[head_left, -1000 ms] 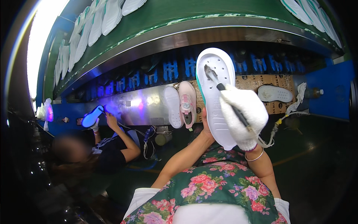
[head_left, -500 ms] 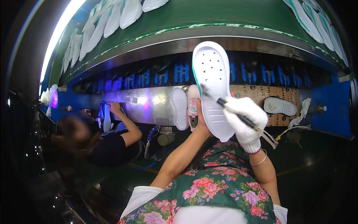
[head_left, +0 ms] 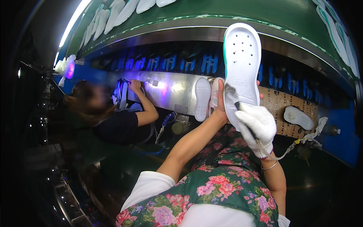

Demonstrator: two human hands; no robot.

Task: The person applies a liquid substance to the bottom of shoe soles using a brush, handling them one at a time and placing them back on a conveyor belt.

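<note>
A white shoe sole [head_left: 242, 56] with small holes in its far half and a green strip on its left side stands raised over the bench. My bare left hand [head_left: 220, 108] grips it from beneath, fingers showing at both edges. In a white knitted glove, my right hand [head_left: 258, 125] is closed round a brush [head_left: 230, 92] with a dark handle. Its bristles touch the sole near the left edge, about midway along. From the handle a thin pale tube [head_left: 283, 156] trails off to the right.
Left of my hands lie another white sole [head_left: 202, 99] and a pink shoe [head_left: 214, 92]. A sole [head_left: 298, 117] rests on brown cardboard [head_left: 274, 100] to the right. Beyond runs a green conveyor [head_left: 196, 11] bearing several soles. A co-worker [head_left: 117, 121] handles a blue-and-white shoe.
The view has shifted, so the bench appears further right and higher. Along the sole's left edge, the brush has moved nearer to me. Both hands keep their hold.
</note>
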